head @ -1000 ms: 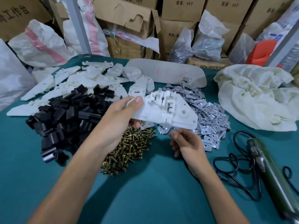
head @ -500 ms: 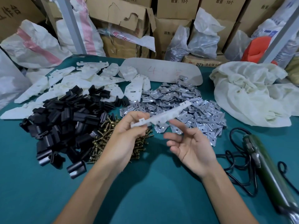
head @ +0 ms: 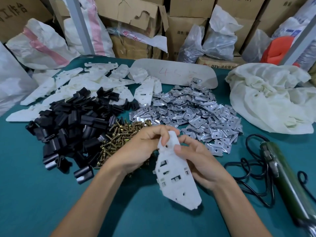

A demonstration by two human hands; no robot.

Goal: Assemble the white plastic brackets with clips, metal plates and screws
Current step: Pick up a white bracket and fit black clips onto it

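Note:
Both hands hold one white plastic bracket above the green table, its flat face with square cut-outs turned up and its wide end toward me. My left hand pinches the narrow top end. My right hand grips its right edge, thumb on the face. Behind lie a heap of black clips, brass screws, shiny metal plates and more white brackets.
A green electric screwdriver with a coiled black cord lies at the right. A crumpled white cloth bag sits at the back right. Cardboard boxes and sacks line the far edge. Bare green tabletop is near me.
The left hand brought the bracket down from above the piles toward me and turned it lengthwise. The right hand, open and apart before, now grips it.

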